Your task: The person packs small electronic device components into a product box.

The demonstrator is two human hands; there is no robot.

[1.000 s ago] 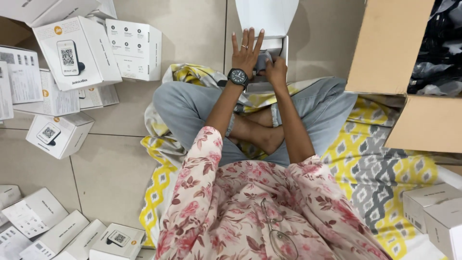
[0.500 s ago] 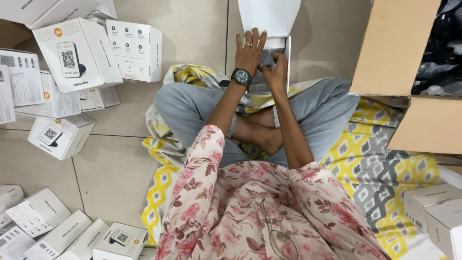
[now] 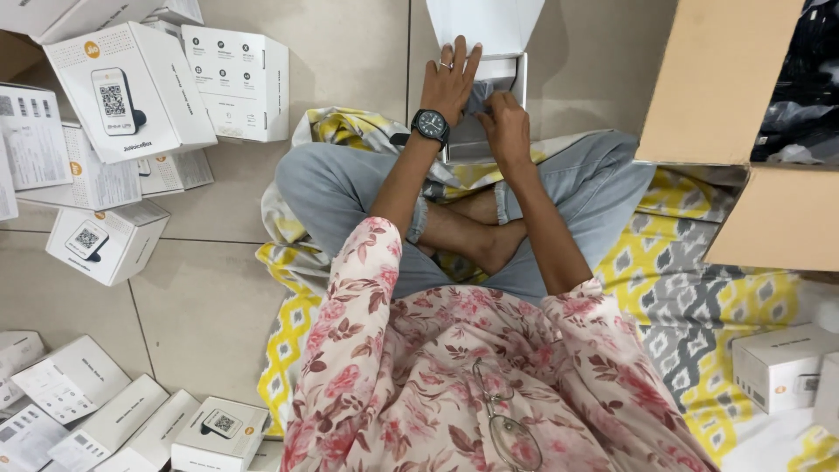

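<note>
Seat: the person sits cross-legged on a yellow and grey patterned mat (image 3: 699, 288) spread over the tiled floor (image 3: 218, 306).
Open box: a small white carton (image 3: 498, 65) lies on the floor at the far middle, just beyond the knees, its lid flap (image 3: 485, 22) raised away from the person.
Left hand: the left hand (image 3: 450, 83), with a black wristwatch (image 3: 430, 124) and a ring, lies flat on the carton's left edge, fingers (image 3: 459, 57) stretched out and released, pressing rather than gripping.
Right hand: the right hand (image 3: 504, 122) reaches into the carton's opening, fingers curled on something grey inside; whether they grip it, I cannot tell.
Doing it well: as I judge it, the flat hand should keep the carton pinned so it does not slide on the tile, while the other works the contents squarely, without creasing the flap.
Left side: printed white product boxes (image 3: 131, 87) are piled to the far left, more (image 3: 105, 419) lie near left.
Right side: a large brown cardboard box (image 3: 725, 87) stands open at far right; a white box (image 3: 782, 367) sits near right on the mat.
</note>
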